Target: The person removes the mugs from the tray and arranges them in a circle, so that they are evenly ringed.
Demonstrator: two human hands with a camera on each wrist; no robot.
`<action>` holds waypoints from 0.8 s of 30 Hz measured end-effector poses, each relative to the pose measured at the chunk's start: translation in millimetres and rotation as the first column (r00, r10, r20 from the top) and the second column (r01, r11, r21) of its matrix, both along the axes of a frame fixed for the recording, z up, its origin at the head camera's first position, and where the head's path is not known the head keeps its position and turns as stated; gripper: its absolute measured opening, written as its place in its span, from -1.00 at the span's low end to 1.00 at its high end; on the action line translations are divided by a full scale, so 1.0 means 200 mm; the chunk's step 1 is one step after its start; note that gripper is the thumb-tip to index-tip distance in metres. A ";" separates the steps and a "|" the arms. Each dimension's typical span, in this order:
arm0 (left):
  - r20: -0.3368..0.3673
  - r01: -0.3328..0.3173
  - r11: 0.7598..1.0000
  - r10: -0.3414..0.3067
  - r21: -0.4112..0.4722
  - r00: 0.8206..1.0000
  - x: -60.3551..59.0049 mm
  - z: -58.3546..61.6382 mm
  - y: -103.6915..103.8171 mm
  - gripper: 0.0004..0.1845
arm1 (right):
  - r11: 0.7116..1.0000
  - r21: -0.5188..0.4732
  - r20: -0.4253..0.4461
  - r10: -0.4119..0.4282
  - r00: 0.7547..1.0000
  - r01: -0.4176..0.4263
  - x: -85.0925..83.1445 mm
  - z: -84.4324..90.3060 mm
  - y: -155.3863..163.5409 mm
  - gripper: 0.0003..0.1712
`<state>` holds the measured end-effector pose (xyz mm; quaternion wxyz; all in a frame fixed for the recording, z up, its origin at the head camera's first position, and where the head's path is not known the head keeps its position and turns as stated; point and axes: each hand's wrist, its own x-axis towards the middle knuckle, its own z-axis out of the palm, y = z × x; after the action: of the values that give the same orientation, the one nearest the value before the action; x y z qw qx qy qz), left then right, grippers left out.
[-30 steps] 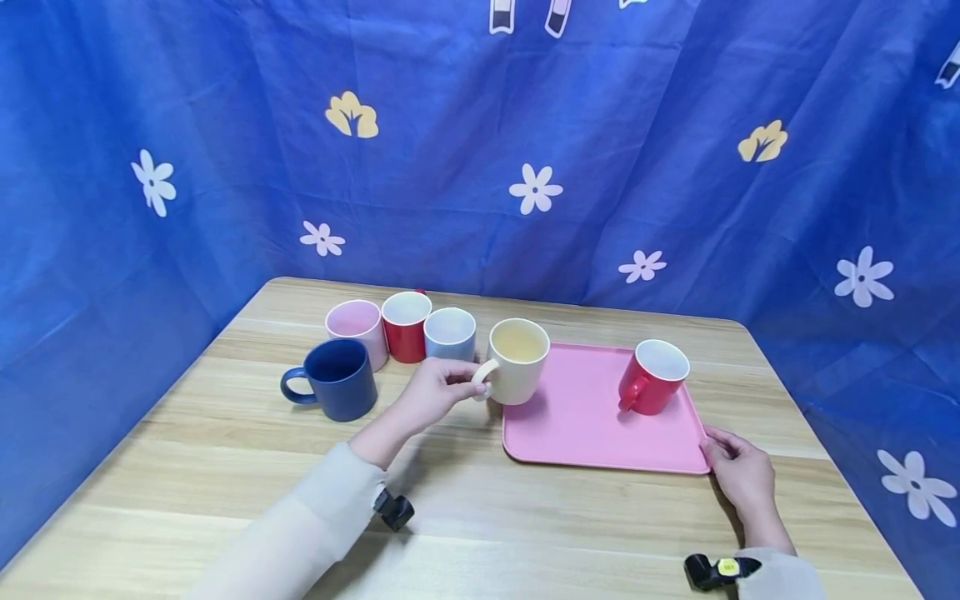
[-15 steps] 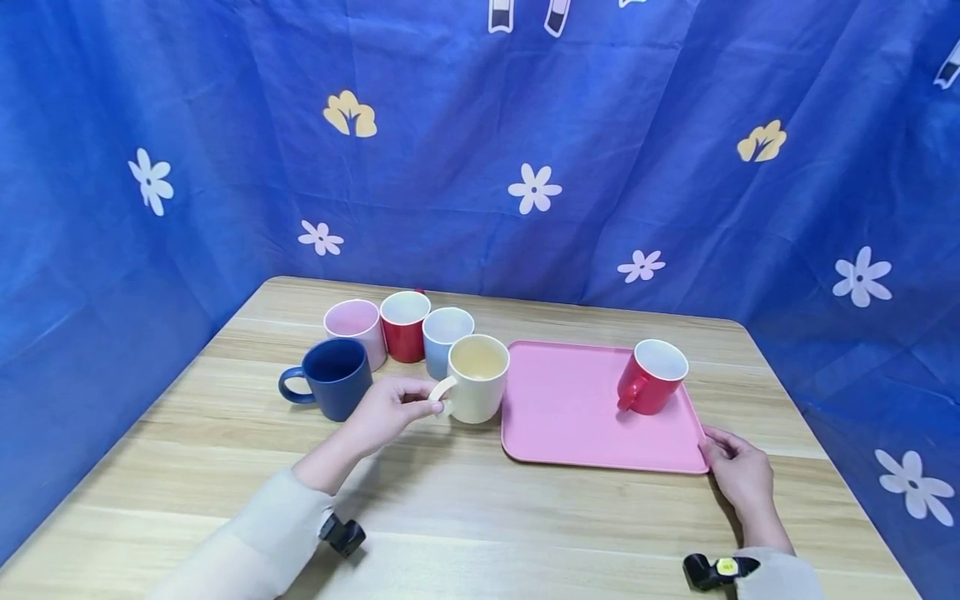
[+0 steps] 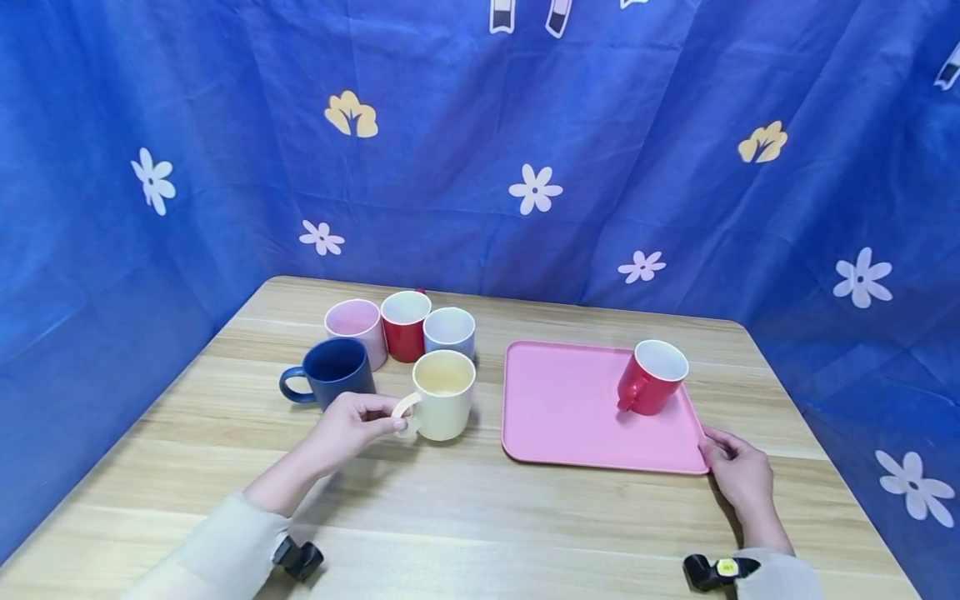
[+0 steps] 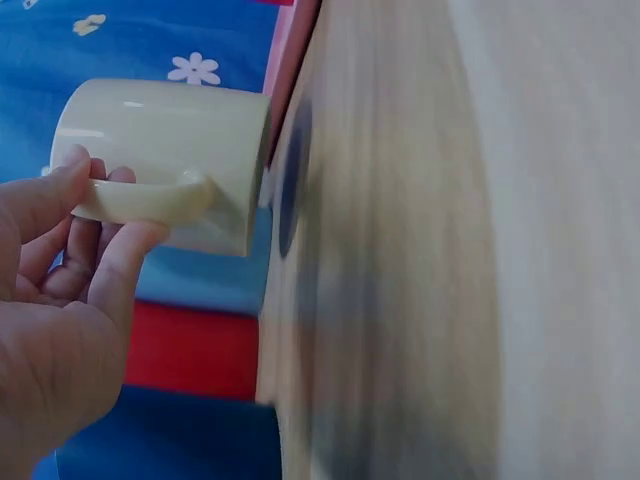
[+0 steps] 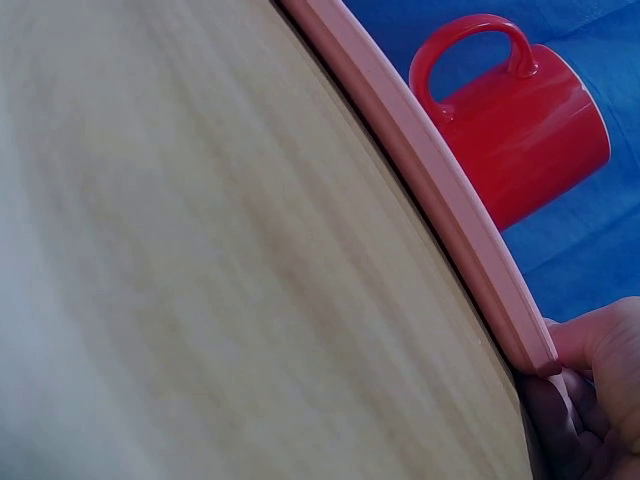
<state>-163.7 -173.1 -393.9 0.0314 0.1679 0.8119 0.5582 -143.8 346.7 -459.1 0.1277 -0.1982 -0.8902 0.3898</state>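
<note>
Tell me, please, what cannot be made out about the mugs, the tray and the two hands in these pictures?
- Cream ceramic mug: whether it touches the wooden table; left wrist view is motion-blurred.
- Left hand: the fingertips at the handle, hidden by the hand's back in the head view.
- Right hand: the grip on the pink plastic tray, cut off by the right wrist view's edge.
- Red mug at the back: its handle, hidden behind the body.

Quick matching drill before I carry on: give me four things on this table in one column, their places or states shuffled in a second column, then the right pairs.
1. cream mug
2. red mug
3. navy mug
4. pink tray

A. stands on the tray
B. corner held by the right hand
C. handle pinched by the left hand
D. handle points left, untouched

Pairs: 1-C, 2-A, 3-D, 4-B
</note>
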 end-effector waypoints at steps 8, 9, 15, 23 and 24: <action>-0.026 0.021 0.999 -0.020 0.024 0.999 0.03 -0.02 -0.12 -0.81 | 1.000 0.016 0.001 -0.010 1.000 0.010 0.00 0.00 0.00 -0.61; -0.027 0.026 0.999 -0.026 0.033 0.999 0.03 -0.03 -0.13 -0.81 | 1.000 0.018 0.003 -0.011 1.000 0.011 0.00 0.00 0.00 -0.61; -0.011 0.063 0.996 -0.063 0.060 0.998 0.05 -0.05 -0.24 -0.80 | 1.000 0.022 0.005 -0.018 1.000 0.018 0.00 0.00 0.00 -0.62; 0.008 0.097 0.995 -0.098 0.037 0.995 0.08 -0.05 -0.35 -0.82 | 1.000 0.012 0.010 -0.007 1.000 0.007 0.00 0.00 0.00 -0.60; 0.010 0.099 0.995 -0.100 0.033 0.995 0.08 -0.05 -0.36 -0.83 | 1.000 0.014 0.013 -0.008 1.000 0.008 0.00 0.00 0.00 -0.60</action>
<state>-148.4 -244.7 -404.3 0.0613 0.2054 0.7932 0.5700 -143.8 346.6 -458.8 0.1247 -0.2035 -0.8929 0.3818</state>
